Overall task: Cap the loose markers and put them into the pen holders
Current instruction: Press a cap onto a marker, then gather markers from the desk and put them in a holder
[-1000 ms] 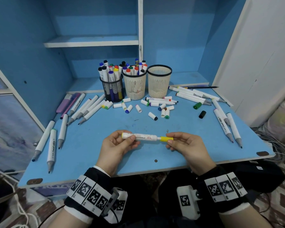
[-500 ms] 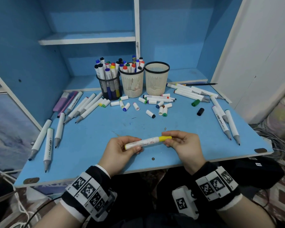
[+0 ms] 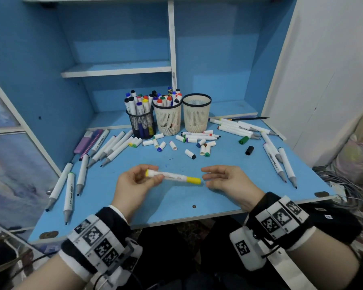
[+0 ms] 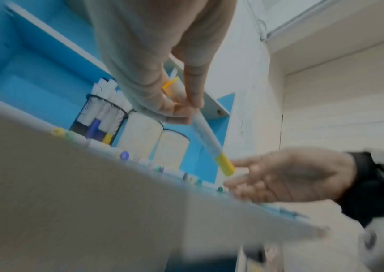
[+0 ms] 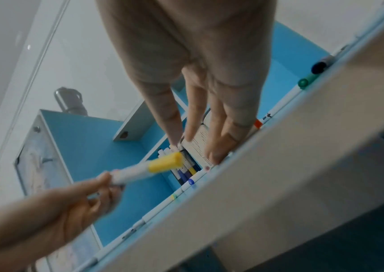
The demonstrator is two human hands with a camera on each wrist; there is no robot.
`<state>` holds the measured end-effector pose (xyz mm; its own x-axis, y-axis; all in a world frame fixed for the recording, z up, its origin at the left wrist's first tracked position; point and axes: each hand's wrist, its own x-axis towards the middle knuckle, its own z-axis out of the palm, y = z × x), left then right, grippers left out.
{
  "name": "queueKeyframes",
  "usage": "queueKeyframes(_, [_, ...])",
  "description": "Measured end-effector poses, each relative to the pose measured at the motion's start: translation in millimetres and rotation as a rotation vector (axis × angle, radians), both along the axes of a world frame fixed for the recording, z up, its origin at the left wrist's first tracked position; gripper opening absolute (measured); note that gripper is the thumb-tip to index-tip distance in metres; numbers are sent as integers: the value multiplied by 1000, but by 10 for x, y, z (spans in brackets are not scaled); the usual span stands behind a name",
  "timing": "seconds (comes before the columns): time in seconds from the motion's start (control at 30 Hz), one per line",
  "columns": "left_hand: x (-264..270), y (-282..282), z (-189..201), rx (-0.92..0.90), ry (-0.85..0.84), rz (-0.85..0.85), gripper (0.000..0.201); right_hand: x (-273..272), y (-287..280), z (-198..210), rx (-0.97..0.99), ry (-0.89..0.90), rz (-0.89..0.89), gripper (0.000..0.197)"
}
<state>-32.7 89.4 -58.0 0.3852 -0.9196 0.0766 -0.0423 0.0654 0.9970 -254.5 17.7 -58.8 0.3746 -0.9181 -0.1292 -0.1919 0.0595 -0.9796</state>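
Note:
A white marker with yellow caps [image 3: 173, 176] [image 4: 206, 137] [image 5: 144, 170] is held level above the front of the blue desk [image 3: 176, 197]. My left hand [image 3: 134, 183] [image 4: 175, 103] pinches its left end between thumb and fingers. My right hand [image 3: 222, 178] [image 5: 200, 128] hovers just off the marker's right cap, fingers straight and holding nothing. Three pen holders stand at the back: a black mesh one [image 3: 142, 125] and a cream one [image 3: 168, 120], both full of capped markers, and an empty cream one [image 3: 196, 114].
Several uncapped white markers [image 3: 105, 146] lie at the left, and more [image 3: 275, 158] lie at the right of the desk. Loose caps [image 3: 190, 153] are scattered in front of the holders, with a green cap [image 3: 243, 140] and a black cap [image 3: 249, 150] to the right.
My right hand has let go of the marker's yellow cap and drawn slightly to the right. The left hand still holds the marker.

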Motion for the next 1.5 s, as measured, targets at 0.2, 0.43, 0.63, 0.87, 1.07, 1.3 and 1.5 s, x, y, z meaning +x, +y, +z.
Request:
queueKeyframes(0.2, [425,-232,661,-132,-73,106,18,-36,-295,258,-91,421,138,35])
queueKeyframes(0.43, [752,-749,1319,-153,-281,151,16,-56,-903,615,-223,838,242,35])
queueKeyframes(0.63, [875,-1244,1527,-144,-506,178,21,38,-1348,692,-453,972,202,32])
queueKeyframes(0.87, [846,-1602,1592,-136,-756,169,27,229,-1643,602,-524,1081,300,37])
queueKeyframes(1.07, [766,-1812,1581,-124,-820,119,38,473,-1802,550,-620,1195,441,43])
queueKeyframes(1.3, [633,-1998,1567,-124,-874,59,40,565,-1879,487,-635,1264,518,39])
queueKeyframes(1.5, [533,-2105,1329,-48,-944,36,41,489,-1887,468,-607,1286,480,36])
